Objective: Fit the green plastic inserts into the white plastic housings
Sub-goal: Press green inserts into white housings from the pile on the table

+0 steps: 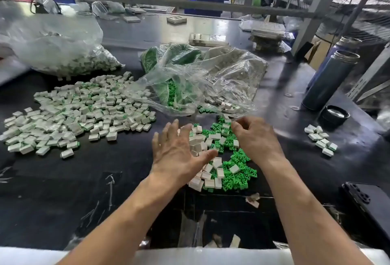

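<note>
A mixed heap of green inserts (236, 175) and white housings (211, 182) lies on the black table in front of me. My left hand (179, 150) is spread flat, fingers straight, over the heap's left side, and it covers some housings. My right hand (256, 136) hovers over the heap's right side with its fingers curled downward; whether the fingertips hold a part is hidden. A wide spread of assembled white housings with green showing (73, 114) covers the table to the left.
Clear plastic bags of green inserts and white housings (198, 83) lie behind the heap, and a bigger bag (63, 53) sits at the far left. A small cluster of housings (320, 140), a dark flask (329, 81) and its lid (334, 114) stand at the right. A black tray (369, 205) sits at the near right.
</note>
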The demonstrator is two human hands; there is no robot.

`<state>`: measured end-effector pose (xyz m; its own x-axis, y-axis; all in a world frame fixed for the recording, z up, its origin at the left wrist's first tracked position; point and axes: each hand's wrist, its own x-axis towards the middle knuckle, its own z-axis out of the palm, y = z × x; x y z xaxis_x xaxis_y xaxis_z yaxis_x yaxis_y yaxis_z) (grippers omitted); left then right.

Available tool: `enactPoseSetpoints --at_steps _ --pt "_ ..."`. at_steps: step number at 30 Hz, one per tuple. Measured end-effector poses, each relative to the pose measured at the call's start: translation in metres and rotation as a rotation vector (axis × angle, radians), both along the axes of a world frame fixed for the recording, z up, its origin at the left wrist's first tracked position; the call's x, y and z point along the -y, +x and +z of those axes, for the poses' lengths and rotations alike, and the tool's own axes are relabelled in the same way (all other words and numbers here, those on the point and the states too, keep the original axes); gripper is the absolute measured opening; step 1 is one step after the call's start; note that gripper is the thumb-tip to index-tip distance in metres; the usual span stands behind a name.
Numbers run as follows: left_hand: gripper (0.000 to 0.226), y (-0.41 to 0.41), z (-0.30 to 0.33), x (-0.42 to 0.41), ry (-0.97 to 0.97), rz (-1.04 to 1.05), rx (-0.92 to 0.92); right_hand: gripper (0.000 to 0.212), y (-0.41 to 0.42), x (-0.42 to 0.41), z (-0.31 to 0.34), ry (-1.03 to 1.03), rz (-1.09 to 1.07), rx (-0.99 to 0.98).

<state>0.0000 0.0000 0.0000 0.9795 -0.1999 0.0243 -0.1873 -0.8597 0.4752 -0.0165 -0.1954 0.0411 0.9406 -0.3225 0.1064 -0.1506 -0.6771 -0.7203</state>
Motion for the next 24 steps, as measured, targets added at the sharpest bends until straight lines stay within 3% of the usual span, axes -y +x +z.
enactPoseSetpoints --at_steps 3,6,15,24 --pt "0.117 0.008 -0.011 0.001 0.098 -0.032 -0.062 0.017 0.013 0.004 -0.007 -0.068 -0.034 -0.015" --pt "0.117 0.014 -0.019 0.005 0.077 -0.056 -0.094 0.021 0.017 0.004 -0.020 -0.115 -0.050 -0.001" --pt "0.094 0.032 -0.016 0.020 0.054 -0.103 -0.012 0.029 0.027 0.000 -0.041 -0.265 -0.022 0.015" --pt "0.078 0.040 -0.014 -0.004 -0.089 -0.101 0.003 0.019 0.032 -0.003 -0.053 -0.344 -0.062 0.082"
